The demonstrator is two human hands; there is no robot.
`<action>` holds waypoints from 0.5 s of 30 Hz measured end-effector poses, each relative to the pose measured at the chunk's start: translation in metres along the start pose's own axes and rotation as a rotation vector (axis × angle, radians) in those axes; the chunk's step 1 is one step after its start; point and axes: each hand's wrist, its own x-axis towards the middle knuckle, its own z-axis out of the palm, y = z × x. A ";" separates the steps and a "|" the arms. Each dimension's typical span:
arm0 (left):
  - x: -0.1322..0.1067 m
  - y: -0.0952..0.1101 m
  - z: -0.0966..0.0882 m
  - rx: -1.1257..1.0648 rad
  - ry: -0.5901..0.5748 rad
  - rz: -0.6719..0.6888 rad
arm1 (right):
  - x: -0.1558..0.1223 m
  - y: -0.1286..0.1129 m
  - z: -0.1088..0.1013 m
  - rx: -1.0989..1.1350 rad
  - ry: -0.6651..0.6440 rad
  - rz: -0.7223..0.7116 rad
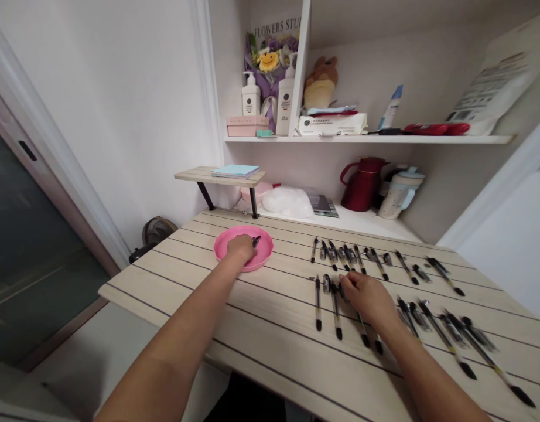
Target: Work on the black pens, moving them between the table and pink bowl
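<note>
My left hand (241, 247) reaches into a round pink tray (220, 245). Its fingers are curled, and small dark pieces (256, 241) show at their tips, too small to name. Over the front row of pens, my right hand (367, 295) has thumb and forefinger together on a dark, clear-bodied pen cap (342, 293), partly hidden by the fingers. Just left of it lie a black-ended pen (335, 310), a loose cap (327, 283) and another pen (318, 305). More pens under the right hand and wrist are partly covered.
Behind is a second row of pens and caps (340, 255); more pens (448, 340) lie at right. A small raised shelf (193, 174) bears blue paper (235, 170). A red jug (362, 184) and a tumbler (399, 193) stand at the back under a white shelf (384, 139).
</note>
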 end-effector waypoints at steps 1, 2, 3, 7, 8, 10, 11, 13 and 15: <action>0.000 -0.002 0.001 0.009 0.004 0.011 | 0.000 0.001 0.001 0.010 0.002 -0.004; 0.000 -0.002 0.001 0.018 0.010 0.021 | 0.001 0.001 0.001 0.022 0.006 -0.007; 0.000 -0.003 0.000 0.023 0.017 0.030 | 0.001 0.002 0.002 0.039 0.011 -0.007; -0.013 0.011 -0.007 -0.045 0.054 0.118 | 0.002 0.001 0.002 0.228 0.035 0.012; -0.021 0.018 -0.005 -0.125 0.048 0.173 | 0.001 -0.001 0.001 0.332 0.040 0.023; -0.041 0.035 0.006 -0.491 -0.057 0.341 | -0.001 -0.006 0.000 0.622 0.034 0.053; -0.053 0.044 0.016 -0.691 -0.177 0.375 | -0.002 -0.009 -0.002 0.786 0.023 0.066; -0.075 0.059 0.040 -0.964 -0.430 0.390 | -0.004 -0.015 -0.003 1.072 -0.003 0.083; -0.093 0.068 0.064 -1.099 -0.537 0.356 | -0.006 -0.019 -0.002 1.224 -0.027 0.096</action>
